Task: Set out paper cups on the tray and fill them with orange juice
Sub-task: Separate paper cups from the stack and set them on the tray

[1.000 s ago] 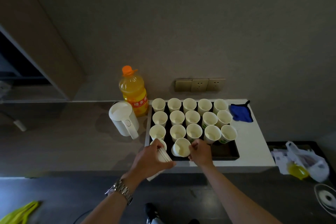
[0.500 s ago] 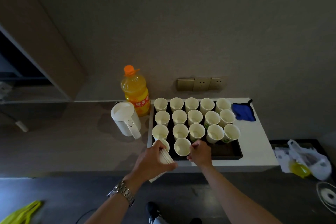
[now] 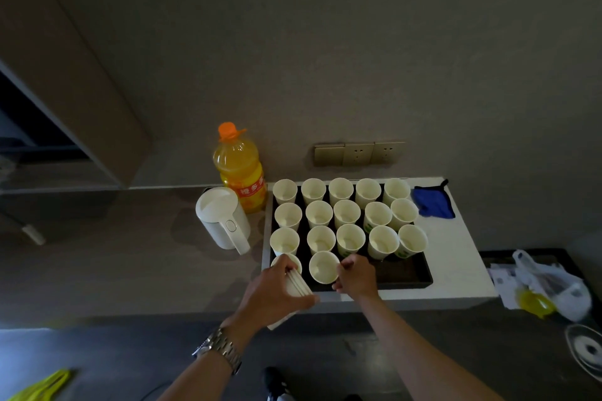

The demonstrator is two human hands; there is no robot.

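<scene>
Right hand [image 3: 356, 275] is releasing, seemingly, the white paper cup [image 3: 323, 267] now upright; left hand [image 3: 277, 291] is gripping the stacked white cups [image 3: 298, 283]; front row is filling.

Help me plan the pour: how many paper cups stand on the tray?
17. Three rows of five fill the far part of the black tray; two more stand in the near row, one beside the right hand, one partly hidden behind the left hand.

I face a dim grey wall [image 3: 325, 42] with brass sockets [image 3: 358, 154]. A brown cabinet [image 3: 65, 75] hangs at my left; below me lies dark floor [image 3: 97, 355].
</scene>
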